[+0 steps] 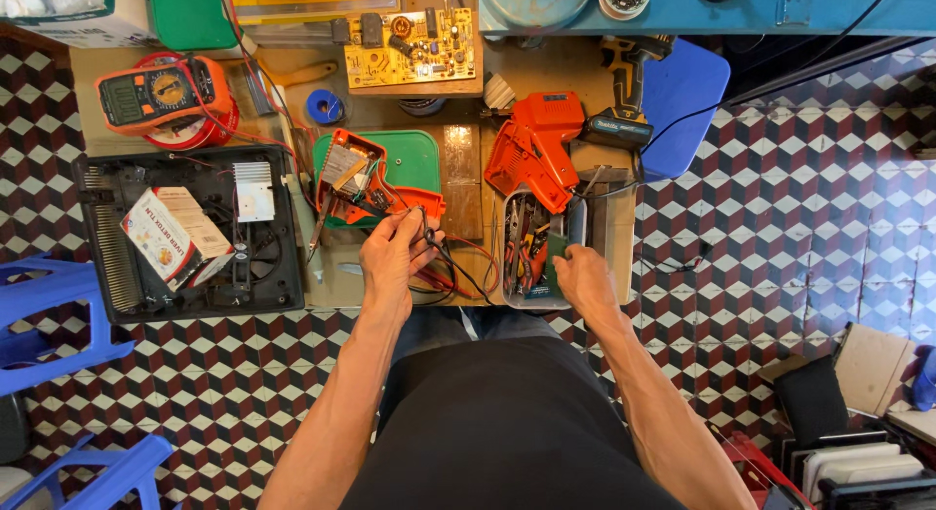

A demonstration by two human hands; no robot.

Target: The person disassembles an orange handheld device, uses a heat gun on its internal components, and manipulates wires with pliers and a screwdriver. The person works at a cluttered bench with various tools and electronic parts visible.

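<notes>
Two bare hands work over the low wooden bench (pixel 546 76), and the opened orange plastic tool housing (pixel 375 183) near its middle serves as the landmark. Your left hand (pixel 395 256) sits just below that housing, its fingers (pixel 409 227) pressed together and pinching the thin black and red wires (pixel 444 261) that run out of the housing's lower edge. The housing lies tilted on a green plastic tray (pixel 419 159). Your right hand (pixel 585 276) is well to the right of the housing, resting at the near rim of a clear plastic tub of hand tools (pixel 526 247); whether its fingers grip anything cannot be told, since they are turned away from view. An orange heat-gun-shaped power tool (pixel 536 149) lies right of the housing, just above the tub. A yellow circuit board (pixel 409 47) lies above the housing. An orange-cased multimeter (pixel 161 91) sits up and left of the housing, and a black flat appliance base (pixel 190 232) carrying a small printed cardboard box (pixel 171 232) lies directly left.
</notes>
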